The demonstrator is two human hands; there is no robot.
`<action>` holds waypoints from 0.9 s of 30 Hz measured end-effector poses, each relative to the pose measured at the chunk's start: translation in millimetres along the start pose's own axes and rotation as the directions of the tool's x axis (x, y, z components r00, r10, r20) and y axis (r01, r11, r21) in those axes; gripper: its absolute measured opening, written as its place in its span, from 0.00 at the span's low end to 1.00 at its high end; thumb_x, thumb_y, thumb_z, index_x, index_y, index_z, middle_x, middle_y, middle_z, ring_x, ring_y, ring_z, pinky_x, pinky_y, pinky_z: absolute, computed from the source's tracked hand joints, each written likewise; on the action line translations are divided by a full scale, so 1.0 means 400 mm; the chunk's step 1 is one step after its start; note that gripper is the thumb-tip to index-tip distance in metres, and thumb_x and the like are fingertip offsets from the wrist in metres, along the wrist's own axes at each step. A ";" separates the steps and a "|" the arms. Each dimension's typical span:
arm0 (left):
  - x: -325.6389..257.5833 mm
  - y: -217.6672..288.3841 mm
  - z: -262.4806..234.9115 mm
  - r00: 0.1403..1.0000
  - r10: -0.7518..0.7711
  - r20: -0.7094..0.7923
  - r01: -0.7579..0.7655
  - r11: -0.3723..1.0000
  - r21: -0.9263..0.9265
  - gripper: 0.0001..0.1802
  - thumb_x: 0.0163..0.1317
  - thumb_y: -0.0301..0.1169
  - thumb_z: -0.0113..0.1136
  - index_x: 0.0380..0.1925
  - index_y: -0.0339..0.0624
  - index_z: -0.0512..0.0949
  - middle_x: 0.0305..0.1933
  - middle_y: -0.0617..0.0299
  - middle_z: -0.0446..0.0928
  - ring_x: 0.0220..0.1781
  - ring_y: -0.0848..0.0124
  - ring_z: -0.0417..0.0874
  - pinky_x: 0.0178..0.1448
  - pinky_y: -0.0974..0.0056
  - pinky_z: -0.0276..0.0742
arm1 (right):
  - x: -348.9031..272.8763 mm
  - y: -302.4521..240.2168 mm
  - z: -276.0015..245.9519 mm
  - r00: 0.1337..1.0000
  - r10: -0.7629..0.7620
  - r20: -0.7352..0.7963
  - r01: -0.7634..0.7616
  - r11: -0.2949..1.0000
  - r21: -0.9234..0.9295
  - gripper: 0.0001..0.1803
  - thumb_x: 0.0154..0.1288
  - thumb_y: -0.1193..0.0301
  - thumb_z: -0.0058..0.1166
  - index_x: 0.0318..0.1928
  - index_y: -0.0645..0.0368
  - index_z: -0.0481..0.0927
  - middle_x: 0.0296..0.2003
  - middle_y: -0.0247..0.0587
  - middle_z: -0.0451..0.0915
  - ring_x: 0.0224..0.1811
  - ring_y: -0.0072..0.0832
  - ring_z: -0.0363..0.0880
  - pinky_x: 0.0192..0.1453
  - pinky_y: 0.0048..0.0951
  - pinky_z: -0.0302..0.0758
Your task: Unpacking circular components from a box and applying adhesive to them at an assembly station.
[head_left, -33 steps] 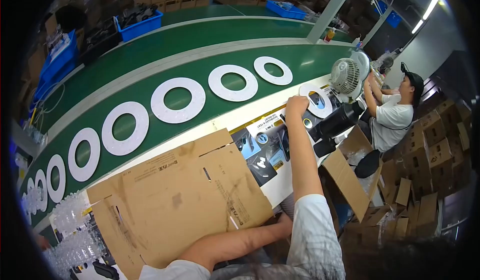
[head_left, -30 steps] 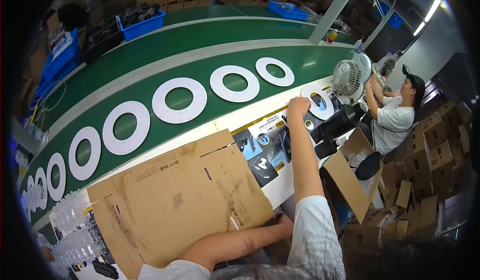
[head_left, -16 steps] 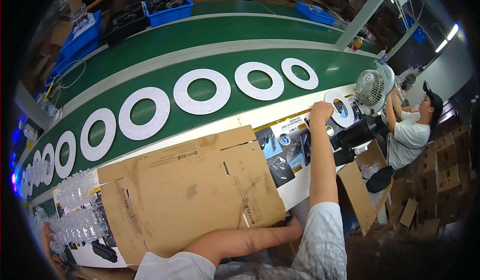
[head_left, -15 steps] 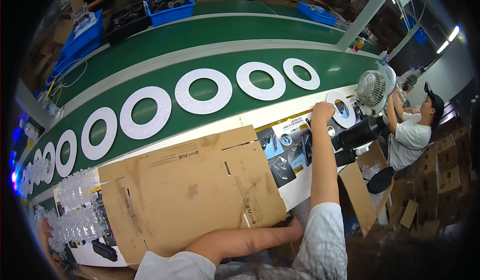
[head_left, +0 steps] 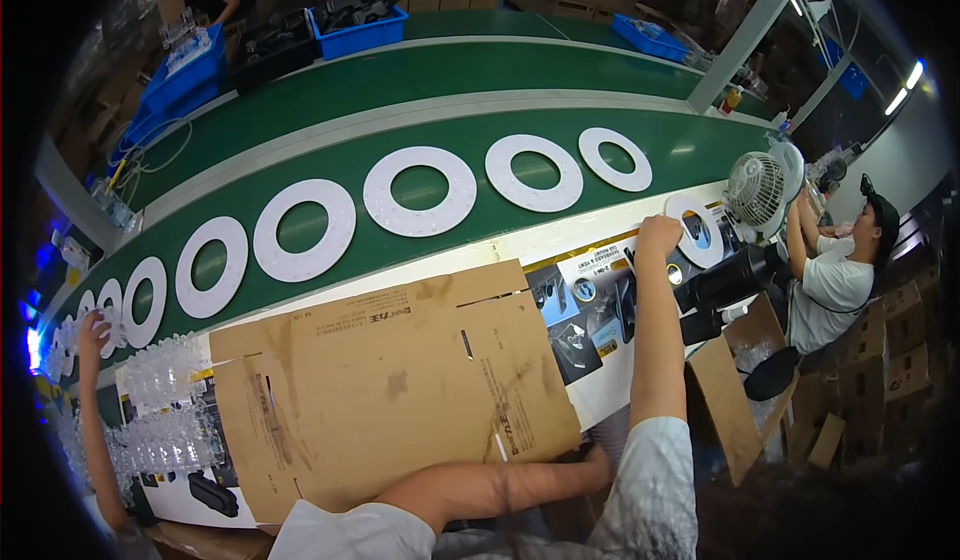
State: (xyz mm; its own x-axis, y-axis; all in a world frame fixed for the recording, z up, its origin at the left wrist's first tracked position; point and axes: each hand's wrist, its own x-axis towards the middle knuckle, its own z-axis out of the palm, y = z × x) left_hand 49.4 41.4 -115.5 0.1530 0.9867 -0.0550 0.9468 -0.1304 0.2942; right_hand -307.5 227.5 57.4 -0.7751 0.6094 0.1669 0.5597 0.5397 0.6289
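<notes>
Since the earlier frame the whole scene has slid lower in the picture, so I now see more of the green conveyor belt (head_left: 430, 70) at the top. I see the right hand (head_left: 660, 232), right of centre, closed with its fingers curled over the edge of a white flat ring (head_left: 697, 232) on the pale work table (head_left: 450, 260). The left hand (head_left: 592, 457) is at the lower centre, under the edge of the large flat brown cardboard sheet (head_left: 390, 380); whether it grips, I cannot tell. More white rings (head_left: 420, 190) lie in a row on the belt. A small white fan (head_left: 755, 188) stands at the right, near a seated person in a white shirt (head_left: 830, 285). Clear plastic trays (head_left: 165, 410) lie at the lower left.
</notes>
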 end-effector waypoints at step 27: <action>-0.044 0.002 -0.041 0.916 -0.396 -0.056 0.029 0.204 -0.979 0.28 0.71 0.41 0.26 0.68 0.46 0.55 0.74 0.62 0.52 0.75 0.67 0.49 0.75 0.62 0.45 | -0.003 -0.022 -0.033 0.996 0.063 -0.071 -0.062 0.998 0.017 0.13 0.65 0.68 0.46 0.39 0.49 0.85 0.37 0.33 0.84 0.39 0.31 0.83 0.33 0.34 0.76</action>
State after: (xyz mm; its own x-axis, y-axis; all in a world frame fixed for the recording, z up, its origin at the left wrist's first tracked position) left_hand 43.0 25.4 -98.6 -0.2509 0.9613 -0.1139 -0.0794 0.0969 0.9921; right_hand -315.4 214.3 61.6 -0.7572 0.5996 0.2593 0.6113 0.5105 0.6047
